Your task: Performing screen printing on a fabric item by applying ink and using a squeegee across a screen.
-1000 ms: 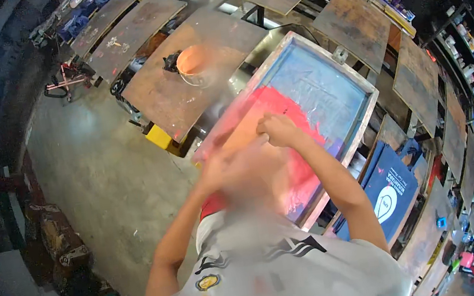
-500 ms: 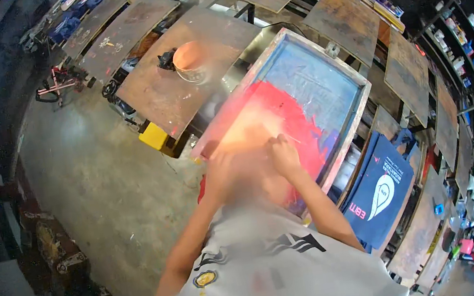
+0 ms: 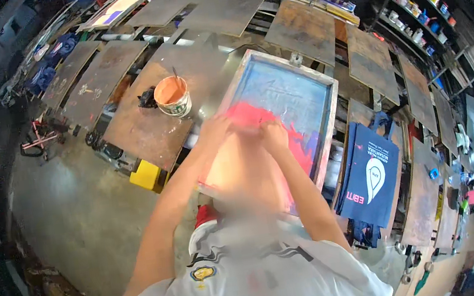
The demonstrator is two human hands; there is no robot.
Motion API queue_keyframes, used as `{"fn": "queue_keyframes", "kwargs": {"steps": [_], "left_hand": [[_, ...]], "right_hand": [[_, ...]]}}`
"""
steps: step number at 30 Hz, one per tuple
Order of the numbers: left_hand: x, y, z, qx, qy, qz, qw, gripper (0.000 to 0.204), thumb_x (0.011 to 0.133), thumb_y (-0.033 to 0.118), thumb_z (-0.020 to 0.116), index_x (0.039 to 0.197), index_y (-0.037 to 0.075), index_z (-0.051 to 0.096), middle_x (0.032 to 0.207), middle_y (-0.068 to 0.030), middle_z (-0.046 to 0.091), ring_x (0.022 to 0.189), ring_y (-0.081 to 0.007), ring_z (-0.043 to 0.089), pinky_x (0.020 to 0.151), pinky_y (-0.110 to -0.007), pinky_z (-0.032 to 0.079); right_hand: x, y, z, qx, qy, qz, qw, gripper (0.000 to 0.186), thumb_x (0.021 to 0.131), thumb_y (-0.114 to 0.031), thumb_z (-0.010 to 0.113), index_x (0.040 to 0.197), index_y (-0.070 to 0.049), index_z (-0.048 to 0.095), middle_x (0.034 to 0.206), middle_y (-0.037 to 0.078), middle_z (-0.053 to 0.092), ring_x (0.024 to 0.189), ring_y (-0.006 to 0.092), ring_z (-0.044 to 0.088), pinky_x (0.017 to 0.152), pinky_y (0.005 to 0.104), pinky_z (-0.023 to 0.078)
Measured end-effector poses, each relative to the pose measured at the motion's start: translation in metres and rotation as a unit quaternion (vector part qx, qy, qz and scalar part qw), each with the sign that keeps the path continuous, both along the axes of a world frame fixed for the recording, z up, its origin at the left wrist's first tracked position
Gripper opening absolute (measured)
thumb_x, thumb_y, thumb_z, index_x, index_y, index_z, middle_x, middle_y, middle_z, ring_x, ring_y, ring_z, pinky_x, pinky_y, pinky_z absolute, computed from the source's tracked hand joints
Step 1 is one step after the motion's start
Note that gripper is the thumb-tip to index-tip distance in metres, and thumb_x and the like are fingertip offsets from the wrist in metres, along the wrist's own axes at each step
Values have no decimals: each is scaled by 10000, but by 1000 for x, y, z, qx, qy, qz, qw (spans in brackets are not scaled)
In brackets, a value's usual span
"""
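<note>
A wooden-framed printing screen lies ahead of me, its blue mesh partly covered with red ink. Over its left part is my left hand, the fingers curled in. My right hand is closed too, above the red ink near the middle of the mesh. Both hands seem to grip one thing between them, but a blurred patch hides it and I cannot make out its kind. The near part of the screen is blurred as well.
An orange-stained paint bucket with a stick in it stands on a brown board to the left. A yellow block sits at that board's near corner. Navy printed bags lie to the right. Several more boards and a bottle shelf stand beyond.
Both hands have moved away from my body, toward the far end of the screen, and my arms are stretched further. The whole view has shifted; the stick in the bucket now shows.
</note>
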State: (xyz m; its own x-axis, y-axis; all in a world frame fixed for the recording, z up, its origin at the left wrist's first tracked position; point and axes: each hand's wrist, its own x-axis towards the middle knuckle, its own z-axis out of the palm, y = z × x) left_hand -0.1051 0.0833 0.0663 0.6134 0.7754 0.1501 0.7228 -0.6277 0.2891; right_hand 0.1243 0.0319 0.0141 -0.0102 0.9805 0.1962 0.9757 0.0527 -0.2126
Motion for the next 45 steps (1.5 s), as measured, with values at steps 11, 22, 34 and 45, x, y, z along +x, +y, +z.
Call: {"fn": "queue_keyframes", "kwargs": {"steps": [11,22,34,45], "left_hand": [[-83,-87,-26,-85,-182,-80,976,328,812,161,637,1124,59,637,1041,-180,662,1020,-375,616,886,-482,471],[-36,25,-31,-83,-41,-73,993,355,841,244,691,1158,110,604,1096,-138,639,1025,-357,606,846,-505,464],[-103,-28,-40,-104,-134,-183,969,427,853,219,668,1238,69,558,1102,-155,639,973,-346,632,843,-456,501],[-55,14,-41,-152,-106,-259,948,352,868,227,648,1168,57,579,1110,-158,641,1019,-366,614,886,-462,483]], "right_hand": [[-63,-101,-4,-57,-34,41,997,98,733,-83,671,825,-89,705,926,106,667,943,308,617,758,420,547],[-37,-4,46,-136,-13,-72,988,138,781,-120,594,849,-72,705,922,168,689,918,395,639,807,466,544],[-113,-95,22,-47,16,-117,992,147,724,-82,628,849,-74,706,913,122,671,886,344,613,778,436,529],[-88,-88,44,-105,2,-130,986,98,757,-91,632,845,-81,674,891,83,659,905,335,606,768,434,536]]}}
